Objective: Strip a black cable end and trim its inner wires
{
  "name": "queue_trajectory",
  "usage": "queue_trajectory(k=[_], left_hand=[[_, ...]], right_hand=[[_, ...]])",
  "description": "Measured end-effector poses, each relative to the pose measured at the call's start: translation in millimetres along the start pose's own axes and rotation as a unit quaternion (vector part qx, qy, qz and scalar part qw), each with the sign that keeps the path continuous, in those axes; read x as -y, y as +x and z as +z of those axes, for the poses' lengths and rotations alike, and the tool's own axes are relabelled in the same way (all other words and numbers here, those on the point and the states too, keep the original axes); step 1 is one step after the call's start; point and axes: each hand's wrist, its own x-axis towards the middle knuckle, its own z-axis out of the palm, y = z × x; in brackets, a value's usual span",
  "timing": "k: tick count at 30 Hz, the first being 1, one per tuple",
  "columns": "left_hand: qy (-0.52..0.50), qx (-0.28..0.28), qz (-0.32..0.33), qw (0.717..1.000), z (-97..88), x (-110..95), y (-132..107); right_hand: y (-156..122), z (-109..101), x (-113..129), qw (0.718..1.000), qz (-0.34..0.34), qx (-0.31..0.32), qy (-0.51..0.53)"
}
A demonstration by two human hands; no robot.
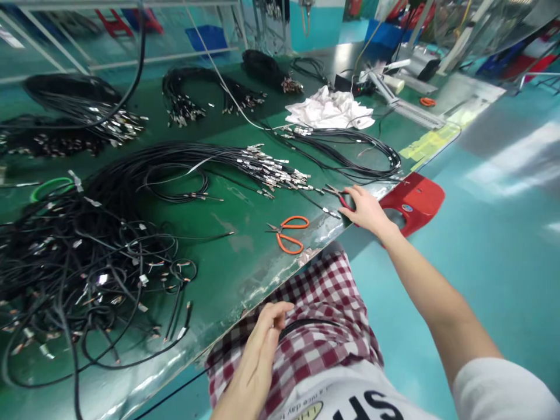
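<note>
At the table's front edge my right hand (365,209) has its thumb and fingers around the red handles of small pliers (336,191), whose metal jaws point left over the tabletop. My left hand (260,350) is above my lap, its fingers bent and close together. A black cable (310,321) crosses the checked cloth on my lap and passes into that hand; the grip itself is partly hidden. Orange-handled scissors (289,233) lie open on the green table between the hands. Just beyond the pliers are the silvery ends of a black cable bundle (266,169).
A large tangle of black cables (87,274) covers the table's left side. More bundles (210,87) lie at the back, with a coiled bundle (367,154) and white cloth (330,108) at the right. A red stool (415,201) stands beside the table edge.
</note>
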Motion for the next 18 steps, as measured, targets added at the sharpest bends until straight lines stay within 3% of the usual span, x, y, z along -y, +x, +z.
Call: queue_trajectory(k=[2, 6, 8, 10, 12, 14, 16, 18], left_hand=[[-0.008, -0.002, -0.008, 1.0, 2.8, -5, 2], [-0.018, -0.057, 0.011, 0.998, 7.1, -8, 7], [-0.027, -0.081, 0.018, 0.996, 7.1, -8, 8], [-0.03, -0.087, 0.026, 0.995, 5.3, -9, 8], [-0.022, -0.077, 0.038, 0.996, 2.4, -11, 9], [-0.011, -0.061, 0.05, 0.997, -0.1, -13, 10], [-0.012, -0.046, 0.051, 0.998, -0.9, -14, 11], [-0.031, -0.028, 0.039, 0.998, 0.7, -11, 12]], right_hand=[[-1, -1, -7, 0.998, 0.01, 0.036, -0.044], [-10, -10, 0, 0.995, 0.05, 0.048, -0.075], [-14, -17, 0, 0.994, 0.084, 0.06, -0.036], [-19, -22, -4, 0.984, 0.133, 0.074, 0.091], [-29, -22, -5, 0.935, 0.174, 0.102, 0.29], [-47, -18, 6, 0.891, 0.175, 0.121, 0.4], [-74, -14, 27, 0.841, 0.15, 0.142, 0.5], [-105, -11, 54, 0.77, 0.117, 0.204, 0.593]])
